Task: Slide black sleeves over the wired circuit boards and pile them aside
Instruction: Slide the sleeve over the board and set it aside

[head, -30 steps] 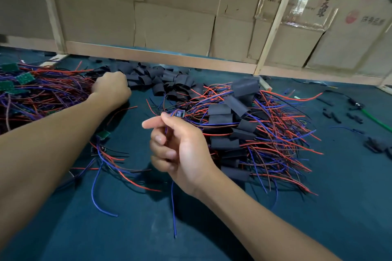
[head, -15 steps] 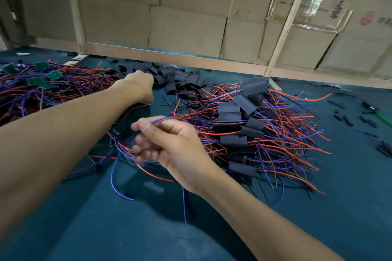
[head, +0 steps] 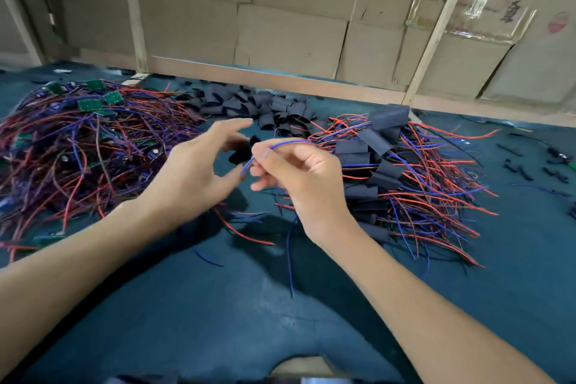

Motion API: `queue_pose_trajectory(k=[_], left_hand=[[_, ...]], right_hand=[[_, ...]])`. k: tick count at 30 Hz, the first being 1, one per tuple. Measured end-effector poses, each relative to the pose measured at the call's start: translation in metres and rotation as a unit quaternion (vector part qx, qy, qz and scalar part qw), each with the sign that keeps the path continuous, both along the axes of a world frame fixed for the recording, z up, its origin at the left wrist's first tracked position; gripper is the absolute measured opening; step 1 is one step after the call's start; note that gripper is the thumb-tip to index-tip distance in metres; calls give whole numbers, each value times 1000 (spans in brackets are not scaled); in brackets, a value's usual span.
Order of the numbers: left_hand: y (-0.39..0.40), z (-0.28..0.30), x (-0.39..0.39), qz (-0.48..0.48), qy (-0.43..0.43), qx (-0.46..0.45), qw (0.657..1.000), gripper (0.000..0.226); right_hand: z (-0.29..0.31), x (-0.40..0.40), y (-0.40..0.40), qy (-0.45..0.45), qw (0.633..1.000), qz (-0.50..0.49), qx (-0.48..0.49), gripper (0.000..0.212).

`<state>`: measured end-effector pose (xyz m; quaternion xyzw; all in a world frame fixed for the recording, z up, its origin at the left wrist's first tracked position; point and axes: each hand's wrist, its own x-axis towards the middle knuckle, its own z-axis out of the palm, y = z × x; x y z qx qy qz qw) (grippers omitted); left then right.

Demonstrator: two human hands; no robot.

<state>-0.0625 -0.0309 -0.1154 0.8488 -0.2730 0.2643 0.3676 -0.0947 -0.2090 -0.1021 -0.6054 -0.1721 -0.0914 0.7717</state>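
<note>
My right hand (head: pixel 299 178) pinches the blue and red wires (head: pixel 280 144) of one board; a blue wire hangs from it to the table. The board itself is hidden in the fingers. My left hand (head: pixel 199 174) hovers just left of it with index finger and thumb spread, and it seems to hold a blurred black sleeve (head: pixel 241 153) right at the wire tips. Bare wired green boards (head: pixel 90 104) lie in a tangle at the left. Loose black sleeves (head: pixel 258 107) are heaped at the back centre. Sleeved boards (head: pixel 374 162) are piled at the right.
The table has a dark teal cover (head: pixel 218 305). A wooden rail (head: pixel 280 78) and cardboard wall close off the back. Small black parts (head: pixel 523 173) lie at the far right. Loose red and blue wires (head: pixel 246 235) lie in front of my hands.
My left hand has come back from the sleeve heap to the middle, with a black sleeve at its fingers. My right hand turned the wire ends toward it.
</note>
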Motion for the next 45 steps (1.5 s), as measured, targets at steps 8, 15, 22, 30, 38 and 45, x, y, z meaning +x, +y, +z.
queue_pose_trajectory(k=[8, 15, 22, 30, 38, 45], left_hand=[[-16, -16, -8, -11, -31, -10, 999, 68], [-20, -18, -9, -17, -72, -40, 996, 51], [-16, -16, -6, 12, -25, -129, 991, 20], [-6, 0, 2, 42, -4, -203, 978, 27], [-2, 7, 0, 42, -63, -205, 976, 19], [3, 10, 6, 60, -32, -291, 954, 26]], right_hand=[[-4, 5, -6, 8, 983, -182, 3, 11], [-5, 7, -9, 27, 978, -203, -31, 10], [-10, 6, -6, -33, 969, -156, -191, 9], [-9, 1, 2, 32, 969, -150, -194, 57], [13, 4, -17, 229, 957, 57, 168, 45], [10, 4, -15, 294, 950, 40, 95, 56]])
